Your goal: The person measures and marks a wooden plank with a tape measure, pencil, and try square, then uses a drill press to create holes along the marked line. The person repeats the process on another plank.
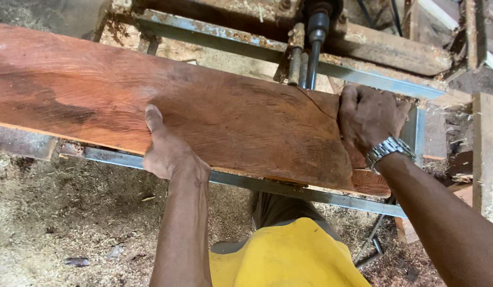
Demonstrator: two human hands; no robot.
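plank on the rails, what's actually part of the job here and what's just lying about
In hand:
reddish plank
left hand on its near edge
right hand at its end
metal rails under it

Lying about:
sawdust
timber offcuts

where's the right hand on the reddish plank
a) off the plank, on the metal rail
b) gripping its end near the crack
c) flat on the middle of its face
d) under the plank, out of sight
b: the right hand, with a metal watch on its wrist, curls over the end of the reddish plank, right beside a crack in the wood, while the left hand holds the near edge further along.
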